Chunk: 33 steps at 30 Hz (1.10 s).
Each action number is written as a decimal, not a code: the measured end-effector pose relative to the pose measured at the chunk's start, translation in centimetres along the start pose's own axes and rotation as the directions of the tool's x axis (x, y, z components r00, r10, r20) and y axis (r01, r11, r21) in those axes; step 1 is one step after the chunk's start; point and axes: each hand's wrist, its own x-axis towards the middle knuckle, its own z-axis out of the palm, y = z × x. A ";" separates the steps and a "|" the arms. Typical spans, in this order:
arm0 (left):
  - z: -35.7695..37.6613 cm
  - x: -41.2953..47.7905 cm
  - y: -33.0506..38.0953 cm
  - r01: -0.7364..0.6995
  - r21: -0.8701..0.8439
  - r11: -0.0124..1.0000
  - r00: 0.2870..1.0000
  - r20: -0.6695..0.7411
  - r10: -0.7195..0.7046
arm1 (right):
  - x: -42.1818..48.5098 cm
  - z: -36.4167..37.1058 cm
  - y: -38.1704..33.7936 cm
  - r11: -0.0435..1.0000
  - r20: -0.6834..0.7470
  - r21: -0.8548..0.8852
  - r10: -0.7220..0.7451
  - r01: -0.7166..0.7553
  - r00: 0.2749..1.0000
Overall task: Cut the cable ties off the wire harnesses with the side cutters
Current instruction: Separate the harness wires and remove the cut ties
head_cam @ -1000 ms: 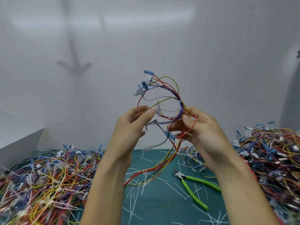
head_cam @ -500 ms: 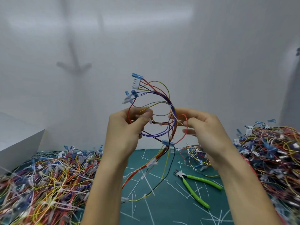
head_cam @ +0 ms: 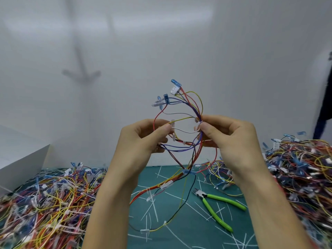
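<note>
I note the wire harness (head_cam: 181, 135) held up above the green mat (head_cam: 179, 221), its tails trailing onto the mat. The right hand (head_cam: 231, 141) pinches the bundle at a white cable tie (head_cam: 198, 124). The left hand (head_cam: 143, 141) pinches a wire loop. The cutters (head_cam: 204, 196) lie on the mat, untouched. Heaps of harnesses (head_cam: 45, 203) cover both ends of the mat.

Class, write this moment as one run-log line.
left hand: pinches wire harness | right hand: pinches same harness | side cutters: lying on green mat, unheld | status: harness held up, no cut underway

- The right hand (head_cam: 231, 139) moves its pinch onto a white cable tie (head_cam: 198, 125) on the wire harness (head_cam: 195, 112).
- The harness's top connectors (head_cam: 174, 90) swing right; its loose tail (head_cam: 179, 207) drops lower over the table (head_cam: 190, 236).
</note>
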 end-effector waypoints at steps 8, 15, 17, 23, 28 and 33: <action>-0.8 -0.2 0.4 0.027 -0.061 0.998 0.999 0.033 -0.025 | 0.1 0.0 0.2 0.998 -0.073 0.053 0.036 -0.032 0.997; -1.0 -0.4 0.7 0.040 -0.070 0.997 0.999 0.011 -0.039 | 0.2 0.2 0.2 0.998 -0.123 0.066 0.022 -0.014 0.992; -1.0 -0.5 0.8 0.038 -0.073 0.997 0.999 0.002 -0.038 | 0.2 0.3 0.2 0.998 -0.126 0.068 0.021 -0.013 0.992; -1.1 -0.4 0.7 0.025 -0.048 0.999 0.999 -0.036 -0.026 | 0.0 0.4 0.1 0.995 -0.100 0.094 0.043 -0.034 0.994; -1.0 -0.4 0.8 0.007 -0.027 1.000 0.999 -0.052 -0.008 | 0.1 0.5 0.1 0.994 -0.098 0.097 0.055 -0.045 0.994; -1.3 -0.8 1.3 -0.031 -0.008 0.999 0.999 0.043 0.031 | 0.0 0.5 0.1 0.994 -0.134 0.100 0.048 -0.035 0.990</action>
